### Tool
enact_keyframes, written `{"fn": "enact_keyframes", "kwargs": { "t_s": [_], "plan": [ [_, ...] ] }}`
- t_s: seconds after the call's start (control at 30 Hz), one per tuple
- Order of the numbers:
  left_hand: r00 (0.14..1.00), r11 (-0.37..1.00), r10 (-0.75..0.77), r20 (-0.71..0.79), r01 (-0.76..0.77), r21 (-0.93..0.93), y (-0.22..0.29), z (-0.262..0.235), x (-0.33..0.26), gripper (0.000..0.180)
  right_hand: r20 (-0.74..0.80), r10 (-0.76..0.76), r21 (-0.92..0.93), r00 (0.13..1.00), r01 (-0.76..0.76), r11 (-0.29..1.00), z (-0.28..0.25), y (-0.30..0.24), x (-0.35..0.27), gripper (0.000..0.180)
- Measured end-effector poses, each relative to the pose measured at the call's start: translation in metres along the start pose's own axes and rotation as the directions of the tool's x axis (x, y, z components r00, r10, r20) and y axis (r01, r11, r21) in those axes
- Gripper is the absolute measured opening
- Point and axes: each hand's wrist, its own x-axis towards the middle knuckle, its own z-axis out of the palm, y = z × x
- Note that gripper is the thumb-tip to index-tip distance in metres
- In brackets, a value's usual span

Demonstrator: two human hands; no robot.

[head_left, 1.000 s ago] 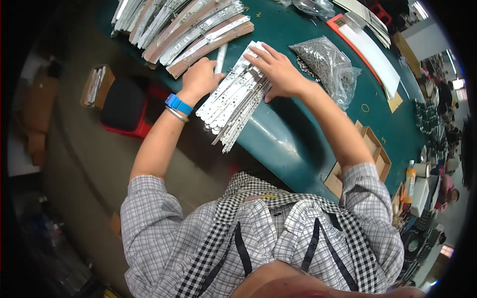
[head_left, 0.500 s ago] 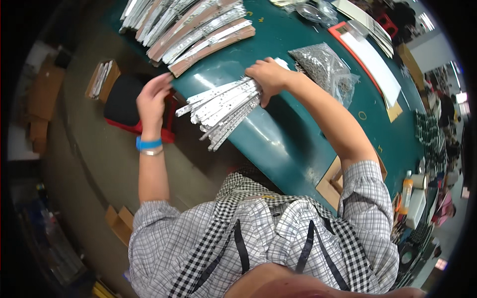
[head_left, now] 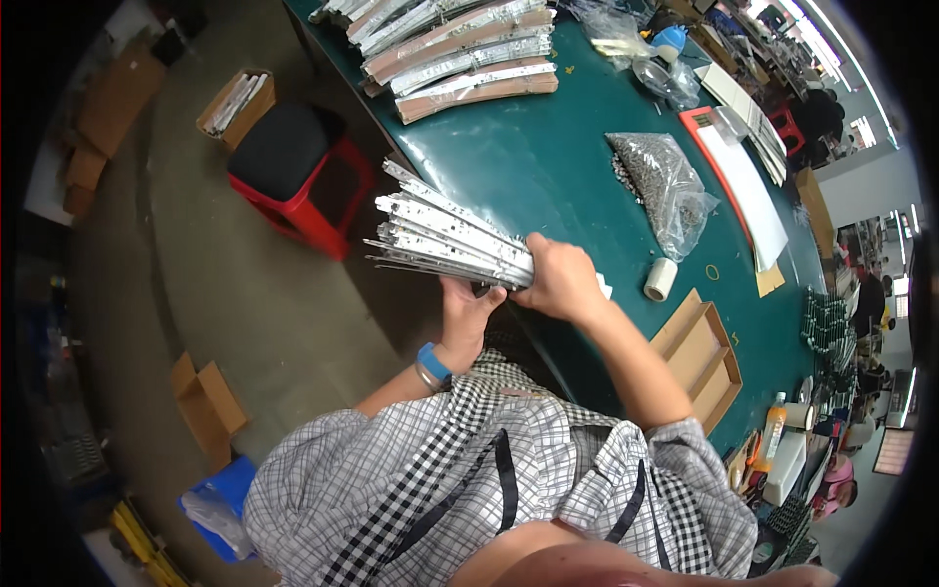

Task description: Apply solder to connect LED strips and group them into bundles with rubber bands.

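Observation:
A fanned bundle of thin white strips with small dark marks (head_left: 455,240) is held off the near edge of the green table. My right hand (head_left: 562,279) wraps round its right end, with the fingers closed. Under the bundle, close to the right hand, is my left hand (head_left: 465,318); its thumb lies along the lower side and its fingers go out of sight beneath the strips. The left ends of the strips spread apart freely. Farther back on the table (head_left: 489,157) lie several wrapped stacks of similar strips (head_left: 479,88), with brownish layers between.
A clear bag of small metal parts (head_left: 665,181), a white roll (head_left: 661,280), an open cardboard tray (head_left: 719,386) and an orange-edged board (head_left: 738,176) lie to the right. At left stands a red stool with a black seat (head_left: 289,152), beside a cardboard box (head_left: 238,103).
My left hand has come from beside the stool to the underside of the bundle. My right hand has drawn the bundle nearer to me. The view has shifted, showing the roll and the tray.

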Motion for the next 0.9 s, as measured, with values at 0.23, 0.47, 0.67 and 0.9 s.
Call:
{"fn": "enact_keyframes", "kwargs": {
  "t_s": [0.23, 0.47, 0.67, 0.9],
  "plan": [
    [0.932, 0.952, 0.23, 0.281, -0.275, 0.132, 0.07, 0.086, 0.019, 0.087, -0.417, 0.136, 0.747, 0.899, 0.253, 0.614, 0.004, 0.002, -0.052, 0.052],
    [0.737, 0.925, 0.226, 0.637, -0.367, 0.095, 0.046, 0.128, 0.039, 0.089, -0.523, 0.082, 0.773, 0.848, 0.431, 0.466, 0.0, 0.064, -0.062, 0.087],
    [0.652, 0.99, 0.004, 0.758, -0.108, 0.088, 0.047, 0.132, 0.047, 0.088, -0.525, 0.075, 0.725, 0.848, 0.4, 0.561, -0.008, 0.066, -0.083, 0.117],
    [0.756, 0.919, 0.048, 0.653, -0.29, 0.267, 0.043, 0.152, 0.052, 0.109, -0.397, 0.086, 0.877, 0.914, 0.35, 0.329, -0.009, 0.072, -0.076, 0.122]
  ]
}}
